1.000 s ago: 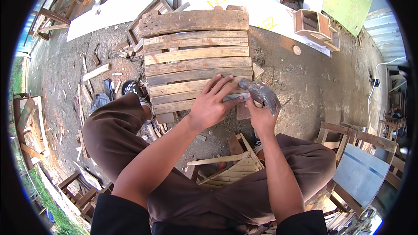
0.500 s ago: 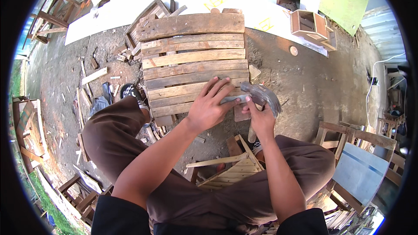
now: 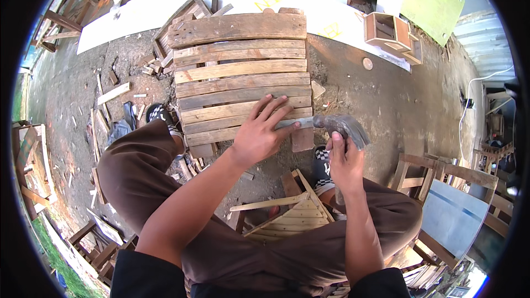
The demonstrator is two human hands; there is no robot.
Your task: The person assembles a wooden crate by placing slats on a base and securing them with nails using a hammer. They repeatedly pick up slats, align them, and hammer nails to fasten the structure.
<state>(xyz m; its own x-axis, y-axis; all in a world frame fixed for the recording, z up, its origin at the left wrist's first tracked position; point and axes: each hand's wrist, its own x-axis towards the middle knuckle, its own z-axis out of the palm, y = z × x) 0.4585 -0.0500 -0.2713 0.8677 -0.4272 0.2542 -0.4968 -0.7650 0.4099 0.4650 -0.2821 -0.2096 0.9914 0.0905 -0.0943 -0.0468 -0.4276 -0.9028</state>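
My left hand [image 3: 262,132] lies over the near right corner of a slatted wooden table [image 3: 243,68], fingers spread across the slats. Between its thumb and forefinger runs a grey chisel-like metal bar [image 3: 305,122], its left end hidden by the hand. In my right hand [image 3: 346,163] is a claw hammer [image 3: 343,125], gripped close under the head, its handle pointing down toward my lap. The hammer's striking face is at the right end of the bar; whether they touch I cannot tell.
A small slatted wooden piece [image 3: 292,218] lies between my legs. Wood scraps [image 3: 114,94] litter the ground at left. A chair with a grey-blue panel [image 3: 455,215] stands at right, an open wooden box [image 3: 386,30] at the far right. White sheeting [image 3: 132,25] runs along the back.
My right hand has drawn away from the left, its fingers leaving the metal bar, and the hammer head has moved right to the bar's end. The left hand stays on the slats.
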